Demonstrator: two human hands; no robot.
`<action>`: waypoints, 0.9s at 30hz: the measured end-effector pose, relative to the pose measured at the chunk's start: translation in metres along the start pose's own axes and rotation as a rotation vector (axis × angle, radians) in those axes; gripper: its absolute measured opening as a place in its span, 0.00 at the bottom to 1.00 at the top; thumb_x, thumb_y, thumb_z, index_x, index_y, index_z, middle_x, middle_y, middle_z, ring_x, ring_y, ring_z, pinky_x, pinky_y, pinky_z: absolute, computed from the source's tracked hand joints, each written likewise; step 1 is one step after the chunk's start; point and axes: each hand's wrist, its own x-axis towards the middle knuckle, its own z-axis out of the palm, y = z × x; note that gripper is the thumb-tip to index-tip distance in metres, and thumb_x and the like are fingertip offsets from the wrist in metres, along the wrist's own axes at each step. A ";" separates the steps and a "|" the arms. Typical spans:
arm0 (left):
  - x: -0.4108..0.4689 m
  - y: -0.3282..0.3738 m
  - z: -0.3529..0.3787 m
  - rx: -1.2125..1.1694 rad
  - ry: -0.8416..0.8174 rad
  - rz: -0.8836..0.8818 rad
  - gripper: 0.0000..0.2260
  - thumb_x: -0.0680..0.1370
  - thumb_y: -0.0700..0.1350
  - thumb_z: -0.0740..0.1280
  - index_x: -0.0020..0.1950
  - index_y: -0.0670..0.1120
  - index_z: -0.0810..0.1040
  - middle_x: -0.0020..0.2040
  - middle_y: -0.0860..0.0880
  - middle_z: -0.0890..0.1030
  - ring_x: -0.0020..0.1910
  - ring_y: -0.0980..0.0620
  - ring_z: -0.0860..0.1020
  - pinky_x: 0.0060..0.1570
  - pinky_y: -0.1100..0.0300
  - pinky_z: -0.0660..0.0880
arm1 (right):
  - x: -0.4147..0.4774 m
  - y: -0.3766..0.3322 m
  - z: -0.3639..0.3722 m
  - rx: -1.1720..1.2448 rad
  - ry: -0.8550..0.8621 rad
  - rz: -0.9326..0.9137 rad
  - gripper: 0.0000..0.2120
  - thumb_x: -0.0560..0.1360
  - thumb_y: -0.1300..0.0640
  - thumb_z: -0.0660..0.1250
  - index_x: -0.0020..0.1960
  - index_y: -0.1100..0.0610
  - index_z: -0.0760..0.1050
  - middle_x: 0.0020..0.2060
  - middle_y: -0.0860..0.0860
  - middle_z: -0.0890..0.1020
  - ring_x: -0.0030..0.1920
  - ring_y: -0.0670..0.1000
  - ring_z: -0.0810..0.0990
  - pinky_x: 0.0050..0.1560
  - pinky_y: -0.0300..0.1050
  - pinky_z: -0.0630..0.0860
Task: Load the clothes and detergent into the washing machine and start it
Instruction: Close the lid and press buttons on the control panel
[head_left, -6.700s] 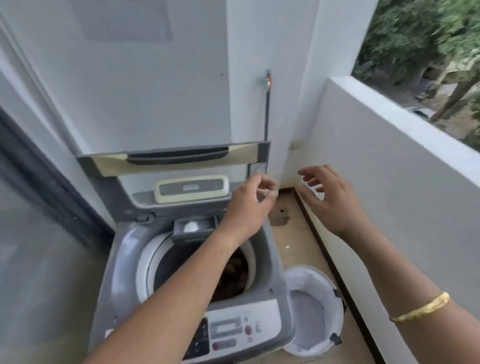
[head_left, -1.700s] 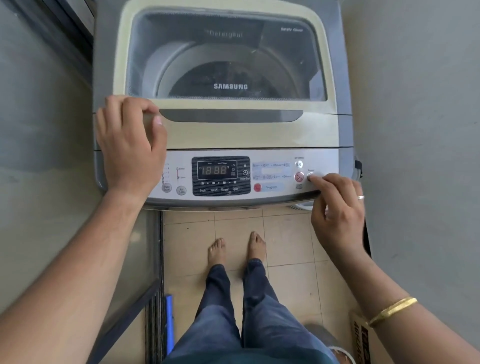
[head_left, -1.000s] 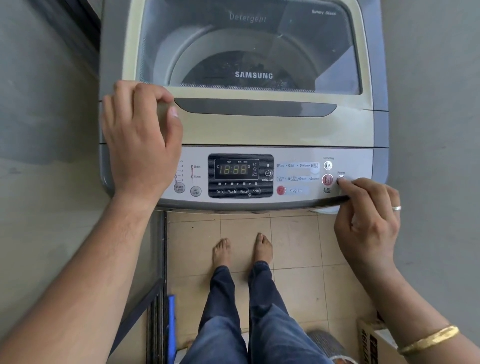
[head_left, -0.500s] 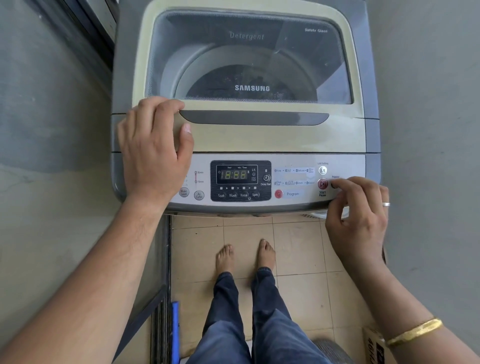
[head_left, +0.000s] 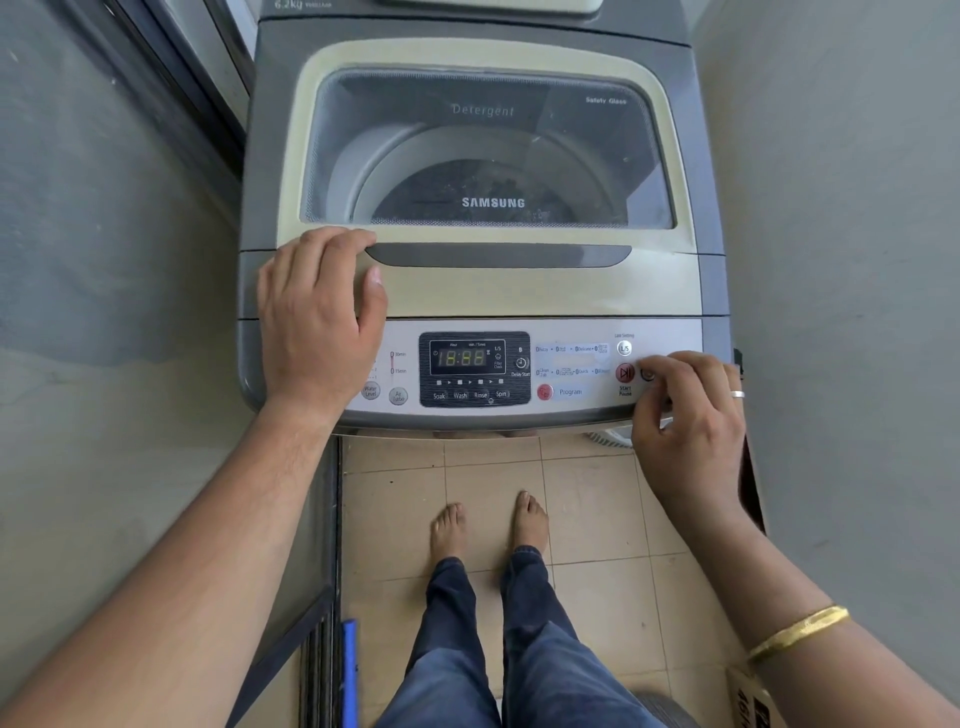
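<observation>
A grey top-loading washing machine stands before me with its glass lid closed; dark clothes show dimly in the drum through the glass. The control panel has a lit display reading 18:88 and a red start/pause button. My left hand rests flat on the lid's front left corner, fingers loosely curled, holding nothing. My right hand is at the panel's right end, fingers curled, with a fingertip beside the round power button.
Grey walls stand close on both sides. Below are a beige tiled floor, my bare feet, a dark door frame with a blue strip at lower left, and a cardboard box corner at lower right.
Seconds ago the lid was up and my hands hovered over the open drum; now it is closed. In the last second my right fingertip stays by the power button; my left hand stays on the lid.
</observation>
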 end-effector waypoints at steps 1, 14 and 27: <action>0.000 0.000 0.000 -0.005 0.004 0.000 0.13 0.85 0.44 0.67 0.69 0.45 0.82 0.66 0.45 0.84 0.65 0.40 0.81 0.68 0.45 0.73 | 0.000 -0.001 0.000 0.008 0.002 0.001 0.11 0.83 0.65 0.64 0.58 0.64 0.84 0.52 0.59 0.83 0.53 0.64 0.80 0.57 0.53 0.76; 0.002 0.000 -0.005 -0.082 -0.006 -0.048 0.11 0.84 0.42 0.67 0.66 0.45 0.83 0.63 0.46 0.83 0.63 0.42 0.80 0.67 0.45 0.74 | -0.022 -0.047 0.003 0.098 -0.060 -0.100 0.13 0.79 0.72 0.67 0.61 0.64 0.83 0.51 0.59 0.82 0.52 0.62 0.82 0.53 0.54 0.81; 0.003 -0.002 -0.005 -0.156 -0.001 -0.064 0.10 0.84 0.41 0.68 0.64 0.45 0.83 0.61 0.46 0.84 0.61 0.43 0.80 0.65 0.43 0.76 | -0.047 -0.041 0.012 0.037 -0.115 -0.168 0.22 0.82 0.69 0.68 0.75 0.57 0.80 0.55 0.61 0.81 0.49 0.61 0.78 0.52 0.53 0.81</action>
